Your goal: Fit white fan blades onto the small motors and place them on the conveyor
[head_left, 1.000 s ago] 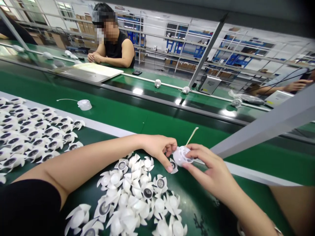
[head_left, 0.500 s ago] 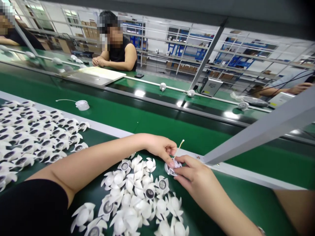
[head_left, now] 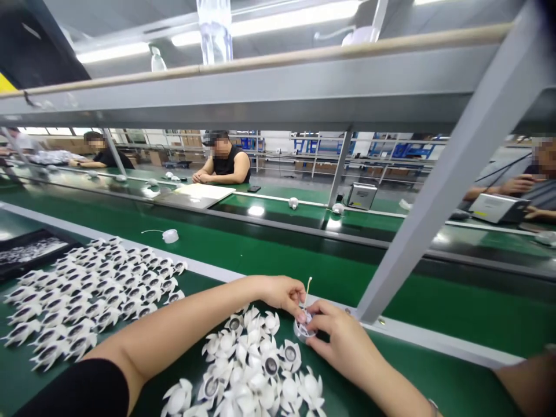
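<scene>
Both hands meet at a small round white fan housing (head_left: 303, 331) above the green bench. A thin pale wire with a small white connector (head_left: 310, 280) sticks up from it. My left hand (head_left: 284, 296) is closed, its thumb pressing on the housing's upper side; its curled fingers are beside the wire. My right hand (head_left: 341, 330) grips the housing from the right with thumb and fingers. Fingers partly hide what lies inside the ring. Close by on the left, a loose pile of white fan impellers (head_left: 256, 365) covers the bench, some showing dark round centres.
Many more impellers (head_left: 108, 284) lie in rows at left, near a black tray (head_left: 35, 252) of small white pieces. Another wired housing (head_left: 170, 236) sits on the green belt (head_left: 226, 249). A slanted grey post (head_left: 417, 243) rises beyond my right hand. Co-workers sit across the line.
My view has tilted up, so the overhead shelf now shows and the bench sits lower in the picture. Both hands stay on the housing, which has turned slightly.
</scene>
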A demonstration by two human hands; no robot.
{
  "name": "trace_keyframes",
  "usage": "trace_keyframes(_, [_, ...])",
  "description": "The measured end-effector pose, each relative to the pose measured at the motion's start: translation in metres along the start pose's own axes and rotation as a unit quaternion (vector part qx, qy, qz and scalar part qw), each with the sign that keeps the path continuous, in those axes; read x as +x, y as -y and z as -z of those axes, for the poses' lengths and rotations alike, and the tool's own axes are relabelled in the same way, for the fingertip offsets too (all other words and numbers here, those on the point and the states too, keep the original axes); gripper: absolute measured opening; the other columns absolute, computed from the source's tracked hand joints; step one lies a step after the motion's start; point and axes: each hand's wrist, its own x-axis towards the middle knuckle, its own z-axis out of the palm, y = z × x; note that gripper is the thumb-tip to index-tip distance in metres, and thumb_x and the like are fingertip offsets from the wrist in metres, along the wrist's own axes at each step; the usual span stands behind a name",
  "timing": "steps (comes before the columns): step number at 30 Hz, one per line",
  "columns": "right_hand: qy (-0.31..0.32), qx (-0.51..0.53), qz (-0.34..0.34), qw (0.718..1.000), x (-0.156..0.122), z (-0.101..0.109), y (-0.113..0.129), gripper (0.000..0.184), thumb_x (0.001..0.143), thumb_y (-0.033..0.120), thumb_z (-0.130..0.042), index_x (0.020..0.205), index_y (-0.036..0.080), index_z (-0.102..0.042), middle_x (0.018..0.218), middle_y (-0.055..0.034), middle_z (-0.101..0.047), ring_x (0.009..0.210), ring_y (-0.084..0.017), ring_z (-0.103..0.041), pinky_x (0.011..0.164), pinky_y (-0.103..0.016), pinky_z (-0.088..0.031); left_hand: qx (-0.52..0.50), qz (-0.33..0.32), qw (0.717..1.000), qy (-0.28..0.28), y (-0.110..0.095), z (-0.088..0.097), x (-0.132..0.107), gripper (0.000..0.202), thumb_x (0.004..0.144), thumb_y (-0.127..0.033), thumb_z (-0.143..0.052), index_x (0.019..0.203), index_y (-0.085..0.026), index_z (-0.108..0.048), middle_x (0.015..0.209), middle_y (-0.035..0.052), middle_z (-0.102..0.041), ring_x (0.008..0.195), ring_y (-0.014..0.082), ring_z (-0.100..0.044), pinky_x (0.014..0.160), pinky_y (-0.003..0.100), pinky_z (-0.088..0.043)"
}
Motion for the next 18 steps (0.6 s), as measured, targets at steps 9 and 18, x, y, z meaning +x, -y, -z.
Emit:
trace_keyframes(9, [-0.153,-0.108,-0.122,0.975,-0.002,0.013,-0.03,0.061,0.09,0.02,-0.049,0.149,0.013,-0.037,0.157,-0.0213,-0.025,0.135,-0.036,-0.044,0.103,-0.05,-0.047,0.003,-0.021,0.978,-0.209,0.003,0.025,-0.075,0.058,0.08,-0.061,-0.067,0.116,-0.017,-0.057,0.083,-0.0017,-0.056,0.07,0.0106,-0.049,0.064,0.022,-0.038])
trace_keyframes(18, [0.01,-0.061,-0.127,0.99,-0.016,0.038,-0.001,0.03,0.083,0.026,-0.06,0.11,0.016,-0.07,0.117,-0.0133,-0.063,0.108,-0.027,-0.063,0.097,-0.037,-0.05,-0.091,0.036,0.943,-0.319,0.07,0.014,-0.087,0.064,0.066,-0.075,-0.069,0.098,-0.02,-0.062,0.074,-0.0029,-0.057,0.065,0.0123,-0.049,0.06,0.022,-0.038])
